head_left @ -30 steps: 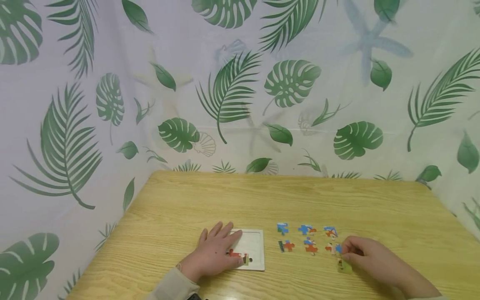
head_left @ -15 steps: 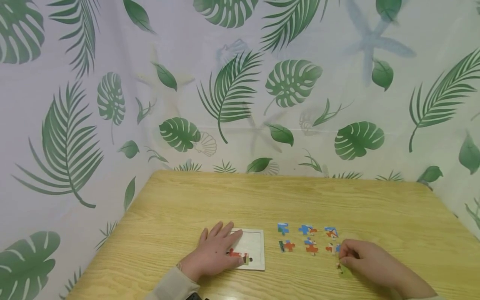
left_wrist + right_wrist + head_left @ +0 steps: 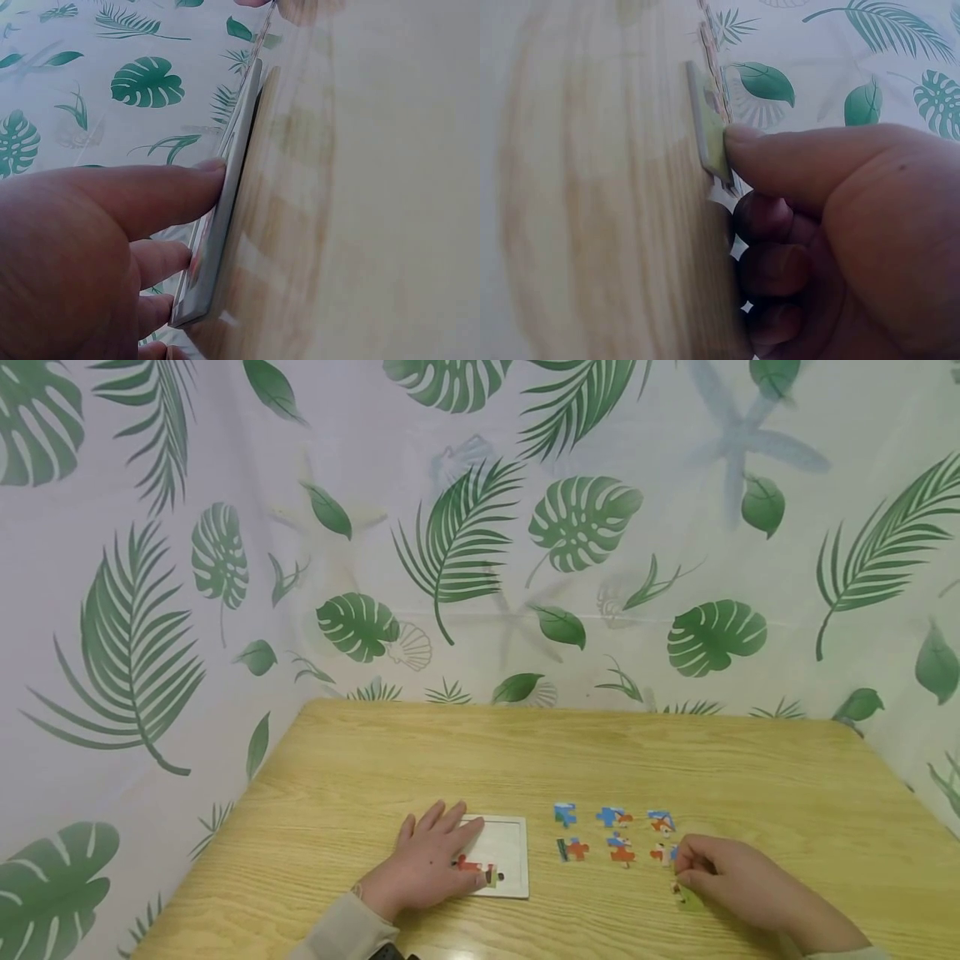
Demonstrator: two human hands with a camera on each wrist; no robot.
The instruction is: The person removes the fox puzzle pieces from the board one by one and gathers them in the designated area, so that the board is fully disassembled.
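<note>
The right hand (image 3: pixel 738 881) has edged slightly leftward along the counter (image 3: pixel 405 760) over the last second, and the green puzzle piece (image 3: pixel 692 902) has shifted and turned a little with it. Its grip is closed on that piece: the thumb tip lies against it and the other fingers are curled in close by. The piece is low at the counter, just beyond the near corner of the loose pieces. Less of its green shows than a second ago, as the thumb now covers more of it.

The left hand (image 3: pixel 431 864) has stayed put, its grip open, fingers spread over the puzzle tray (image 3: pixel 513 823) and thumb lying across the near part. From the left wrist I see the thumb on the tray's edge (image 3: pixel 232 180).

The loose pieces keep their two rows of three to the right of the tray. The far row has a blue corner piece (image 3: pixel 565 814), a blue-and-red piece (image 3: pixel 609 817) and a fox-coloured piece (image 3: pixel 662 822). Nearer are a red piece with a dark green edge (image 3: pixel 576 849), a red-and-blue piece (image 3: pixel 621 852) and a red-and-white piece (image 3: pixel 662 854), whose blue end is partly hidden by the right fingertips.

Some red and green pieces (image 3: pixel 471 867) sit in the tray, half under the left hand, so I cannot count them. The pictures on all of them are too small to read. A black object (image 3: pixel 387 953) by the left sleeve (image 3: pixel 347 932) is cut off at the bottom.
</note>
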